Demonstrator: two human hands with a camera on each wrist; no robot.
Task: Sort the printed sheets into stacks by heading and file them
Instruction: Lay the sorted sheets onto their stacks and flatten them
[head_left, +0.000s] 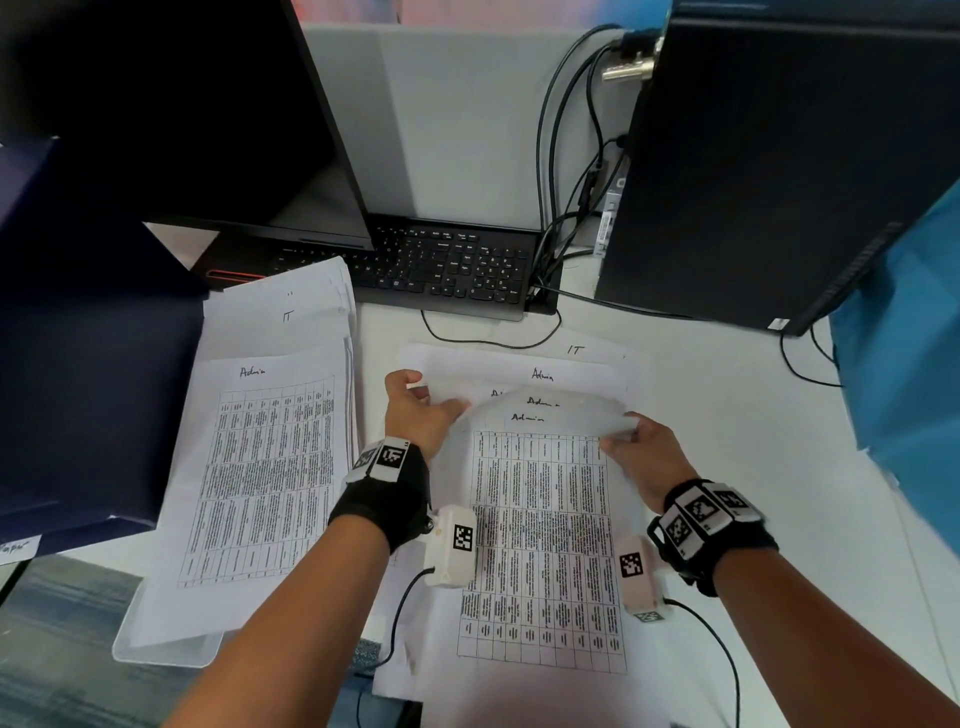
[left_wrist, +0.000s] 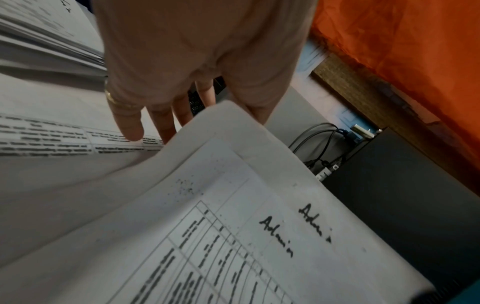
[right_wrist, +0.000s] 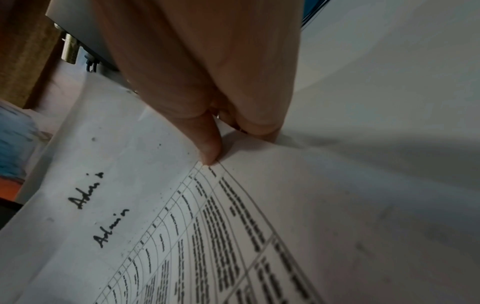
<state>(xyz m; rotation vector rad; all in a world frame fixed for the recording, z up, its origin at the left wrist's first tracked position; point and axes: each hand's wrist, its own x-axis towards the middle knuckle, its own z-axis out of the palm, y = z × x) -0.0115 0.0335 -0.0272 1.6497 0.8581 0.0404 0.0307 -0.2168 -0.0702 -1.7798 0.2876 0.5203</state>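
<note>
Two printed table sheets headed "Admin" (head_left: 540, 493) top the loose pile in front of me, their far edge lifted and bowed. My right hand (head_left: 639, 452) pinches their top right corner, thumb (right_wrist: 207, 148) on top and fingers curled beneath. My left hand (head_left: 415, 410) is at the top left corner; its fingers (left_wrist: 130, 125) lie fairly straight on a sheet underneath, and the thumb sits behind the lifted corner (left_wrist: 226, 115). Beyond lie loose sheets headed "Admin" (head_left: 543, 375) and "IT" (head_left: 575, 350). To the left are an Admin stack (head_left: 260, 467) and an IT stack (head_left: 291, 312).
A black keyboard (head_left: 447, 265) and monitor (head_left: 182, 104) stand behind the papers. A computer tower (head_left: 753, 182) with cables (head_left: 488, 340) is at the back right. A dark blue folder (head_left: 93, 364) lies at the left, blue cloth (head_left: 904, 338) at the right.
</note>
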